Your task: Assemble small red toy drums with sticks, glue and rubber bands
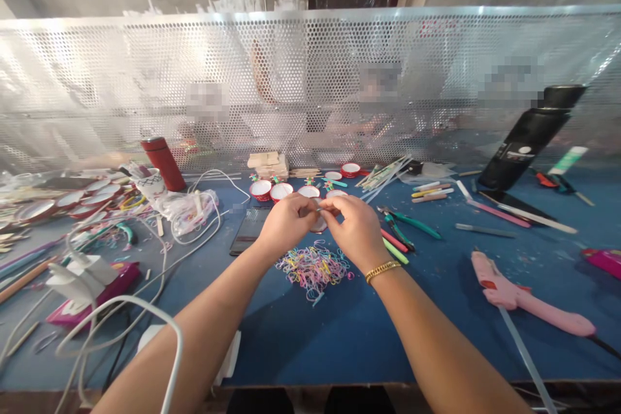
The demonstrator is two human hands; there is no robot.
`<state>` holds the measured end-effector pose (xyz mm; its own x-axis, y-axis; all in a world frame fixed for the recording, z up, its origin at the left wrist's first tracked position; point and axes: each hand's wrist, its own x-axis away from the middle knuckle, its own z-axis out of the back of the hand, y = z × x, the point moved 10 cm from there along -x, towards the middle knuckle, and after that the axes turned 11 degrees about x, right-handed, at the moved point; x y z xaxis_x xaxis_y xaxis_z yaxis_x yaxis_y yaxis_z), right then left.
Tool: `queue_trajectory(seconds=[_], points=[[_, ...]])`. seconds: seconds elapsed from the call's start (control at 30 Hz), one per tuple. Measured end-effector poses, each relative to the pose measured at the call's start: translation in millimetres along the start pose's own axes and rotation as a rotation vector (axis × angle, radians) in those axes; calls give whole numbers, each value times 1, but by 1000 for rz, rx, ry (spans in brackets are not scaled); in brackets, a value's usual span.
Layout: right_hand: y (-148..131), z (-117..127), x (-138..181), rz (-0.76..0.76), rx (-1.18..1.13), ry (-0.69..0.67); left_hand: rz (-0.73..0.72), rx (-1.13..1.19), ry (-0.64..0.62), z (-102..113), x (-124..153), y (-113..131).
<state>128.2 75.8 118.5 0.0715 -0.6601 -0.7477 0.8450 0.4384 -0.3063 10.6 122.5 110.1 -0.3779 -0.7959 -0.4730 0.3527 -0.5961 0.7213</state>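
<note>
My left hand [290, 223] and my right hand [356, 226] meet fingertip to fingertip over the middle of the blue table. Both are closed in a pinch, and whatever lies between the fingertips is too small to name. Just below them spreads a pile of pastel-coloured loops [313, 268], with a small pink bead-like piece [350, 275] at its right edge. Behind my fingers stand several small red-rimmed bowls with white insides, among them one bowl [261, 190] at the left and another bowl [281, 192] beside it. Tiny colourful figures perch at their back rims.
A pink glue gun [528, 304] lies at the right, with green-handled pliers [398, 229] nearer my right hand. A black bottle [528, 139] leans at the back right. White cables [160, 278] and a charger [82, 278] crowd the left. A perforated metal screen [301, 90] borders the back.
</note>
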Motion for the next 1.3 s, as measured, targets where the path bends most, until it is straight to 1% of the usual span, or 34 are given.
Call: queue_trajectory(seconds=[0.1, 0.2, 0.4, 0.6, 0.8, 0.97, 1.13, 1.23, 1.3], points=[[-5, 0, -1, 31, 41, -12, 11, -24, 43, 7, 0, 1], [-6, 0, 0, 24, 49, -19, 25, -43, 58, 9, -2, -3], [1, 1, 0, -15, 55, -18, -21, 57, -17, 0, -4, -6], [3, -2, 0, -31, 32, -36, -21, 49, -8, 1, -5, -8], [0, -3, 0, -23, -55, -41, -32, -23, 16, 5, -2, -1], [1, -4, 0, -37, -146, -39, -14, -23, 43, 10, -4, -5], [8, 4, -1, -88, -93, 32, -49, 62, -35, 3, -5, 0], [8, 5, -1, -84, -75, 29, -77, 85, -58, 0, -4, 7], [9, 4, 0, -89, -78, 20, -72, 90, -59, -1, -3, 6]])
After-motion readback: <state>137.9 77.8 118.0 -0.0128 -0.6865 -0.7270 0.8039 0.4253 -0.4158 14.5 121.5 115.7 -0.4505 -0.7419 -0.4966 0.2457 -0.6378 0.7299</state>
